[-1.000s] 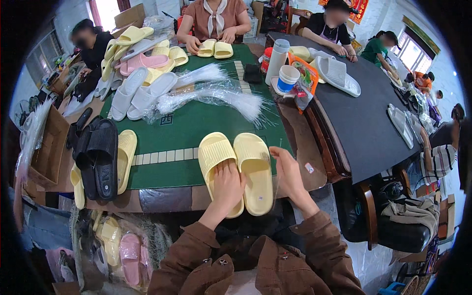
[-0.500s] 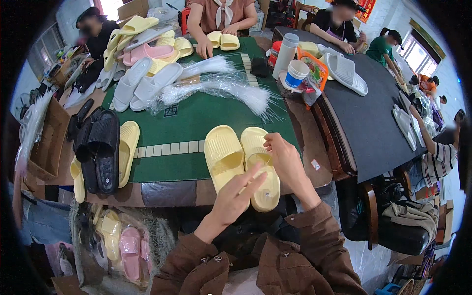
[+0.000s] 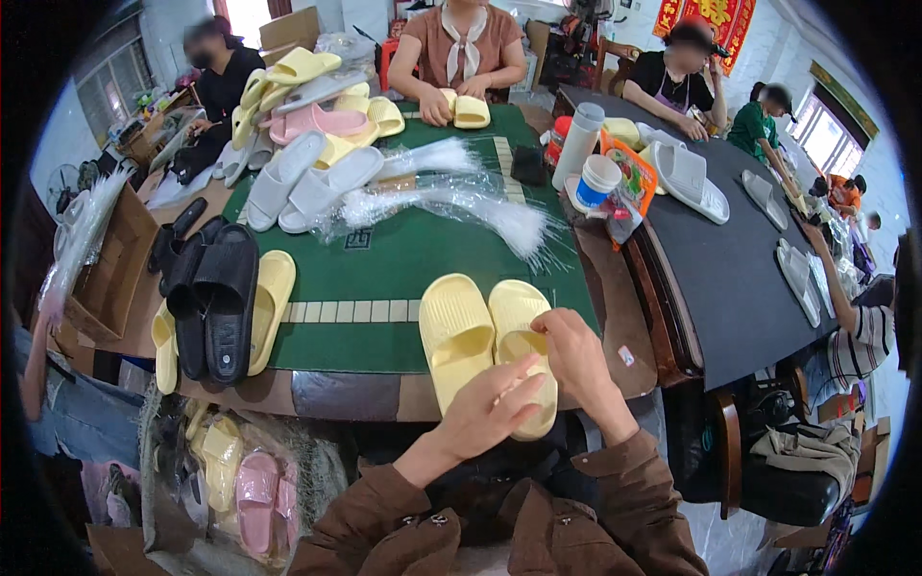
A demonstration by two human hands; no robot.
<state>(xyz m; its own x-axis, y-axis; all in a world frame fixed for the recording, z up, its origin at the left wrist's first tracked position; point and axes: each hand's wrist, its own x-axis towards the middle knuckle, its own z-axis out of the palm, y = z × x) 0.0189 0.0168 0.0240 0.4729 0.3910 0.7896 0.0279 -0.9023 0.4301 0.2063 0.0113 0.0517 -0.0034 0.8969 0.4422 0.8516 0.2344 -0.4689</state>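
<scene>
A pair of pale yellow slippers lies side by side at the table's near edge, toes pointing away: the left slipper (image 3: 453, 309) and the right slipper (image 3: 511, 301). Over the right slipper's footbed hovers my left hand (image 3: 483, 411), its fingers apart and bent, holding nothing visible; it hides part of that sole. My right hand (image 3: 579, 360) is at the right side of the same slipper's strap, thumb and fingertips pinched together. Whatever lies in that pinch, if anything, is too small to make out.
Bundles of clear plastic ties (image 3: 451, 209) lie on the green mat (image 3: 346, 355). Black slippers (image 3: 223, 317) stand at left, a slipper heap (image 3: 317, 125) behind. A bottle (image 3: 578, 144) and cup (image 3: 597, 180) stand right. Several people work around; one holds yellow slippers (image 3: 471, 110) opposite.
The whole view has shifted, so the table sits lower and further right. My left hand's fingers have bent more; my right hand stays by the strap. The person opposite now touches the small yellow slippers.
</scene>
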